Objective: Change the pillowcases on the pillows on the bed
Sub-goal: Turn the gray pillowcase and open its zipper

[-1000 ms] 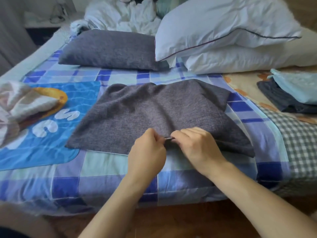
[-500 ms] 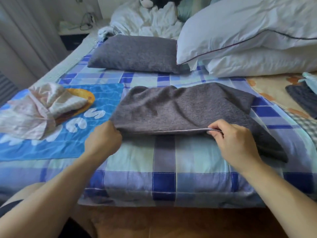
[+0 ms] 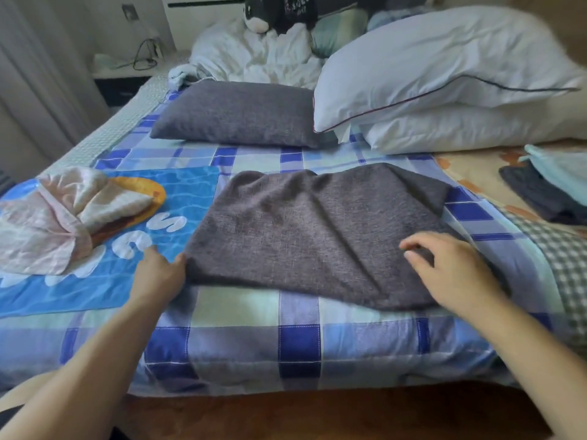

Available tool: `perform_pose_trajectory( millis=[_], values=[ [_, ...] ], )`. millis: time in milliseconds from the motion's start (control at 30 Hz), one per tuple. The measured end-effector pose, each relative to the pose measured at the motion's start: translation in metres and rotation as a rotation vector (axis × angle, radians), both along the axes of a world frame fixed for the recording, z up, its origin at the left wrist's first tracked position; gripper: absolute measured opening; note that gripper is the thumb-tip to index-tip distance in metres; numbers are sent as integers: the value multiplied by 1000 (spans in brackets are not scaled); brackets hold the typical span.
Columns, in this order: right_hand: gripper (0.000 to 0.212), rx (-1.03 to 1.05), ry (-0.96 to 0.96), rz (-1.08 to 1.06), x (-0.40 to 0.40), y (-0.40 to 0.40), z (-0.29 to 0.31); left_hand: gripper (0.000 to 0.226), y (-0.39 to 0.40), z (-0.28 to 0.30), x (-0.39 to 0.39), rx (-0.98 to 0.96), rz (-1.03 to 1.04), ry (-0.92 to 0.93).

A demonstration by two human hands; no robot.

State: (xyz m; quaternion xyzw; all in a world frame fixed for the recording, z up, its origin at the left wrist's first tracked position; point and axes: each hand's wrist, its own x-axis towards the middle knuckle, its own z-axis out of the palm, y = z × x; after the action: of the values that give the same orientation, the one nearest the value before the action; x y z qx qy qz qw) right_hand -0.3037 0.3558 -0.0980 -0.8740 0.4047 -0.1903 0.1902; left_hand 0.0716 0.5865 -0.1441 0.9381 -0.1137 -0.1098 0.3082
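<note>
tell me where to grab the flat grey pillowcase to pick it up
Take the grey pillowcase by its near edge, coming from the foot of the bed. That edge lies straight, faces the person and is free of other things. The left hand already touches the near-left corner; the right hand hovers open over the right part. Pinching both near corners with the fingers would probably let it hang flat.

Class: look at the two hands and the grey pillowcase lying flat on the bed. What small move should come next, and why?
Probably reach for a white pillow. The grey pillowcase lies flat and empty; the left hand touches its left corner and the right hand hovers open over its right side, gripping nothing. Two white pillows are stacked behind, seemingly uncovered, so one likely goes in next.
</note>
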Motion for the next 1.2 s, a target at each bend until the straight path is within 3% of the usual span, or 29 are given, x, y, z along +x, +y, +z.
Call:
perform_pose_trajectory(
  millis=[67,133,167,233,267,333,400,433,500,567,633,700,767,900,1000,1100,1200],
  values=[
    [44,-47,172,-262,-7,-20,-1,36,2,-4,4,-4,-11,47],
    [71,143,402,-419,-15,-37,-5,32,4,4,7,-111,-7,168],
    [70,218,380,-462,-16,-42,-4,26,1,12,8,-254,30,261],
    [46,281,86,-497,-6,-44,8,14,-13,43,-1,-619,83,353],
    [33,255,-56,-471,4,-38,20,16,-25,63,-11,-793,16,345],
    [13,245,-262,-333,30,-19,49,21,-51,103,-53,-1032,-375,392],
    [17,458,-473,-125,59,9,75,7,-73,122,-106,-867,-893,399],
    [27,576,-555,-30,70,21,84,17,-82,122,-127,-717,-1096,376],
    [38,671,-615,12,84,31,87,57,-96,103,-154,-575,-1236,378],
    [33,736,-608,-24,86,29,75,91,-107,70,-162,-552,-1147,288],
    [36,825,-422,-41,83,24,52,109,-112,26,-171,-220,-1122,100],
    [52,683,-35,-56,81,21,31,101,-111,-10,-187,211,-1122,-236],
    [59,483,174,-111,84,19,15,80,-115,-19,-190,304,-1136,-417],
    [45,378,-21,-143,91,22,22,52,-123,29,-130,79,-1120,-438],
    [31,264,-142,-150,102,20,40,38,-96,94,-56,-58,-988,-748],
    [27,280,-192,-115,128,21,53,43,-46,150,22,88,-835,-1139],
    [26,288,-194,-45,159,27,54,41,12,172,78,335,-705,-1326]
  ],
)
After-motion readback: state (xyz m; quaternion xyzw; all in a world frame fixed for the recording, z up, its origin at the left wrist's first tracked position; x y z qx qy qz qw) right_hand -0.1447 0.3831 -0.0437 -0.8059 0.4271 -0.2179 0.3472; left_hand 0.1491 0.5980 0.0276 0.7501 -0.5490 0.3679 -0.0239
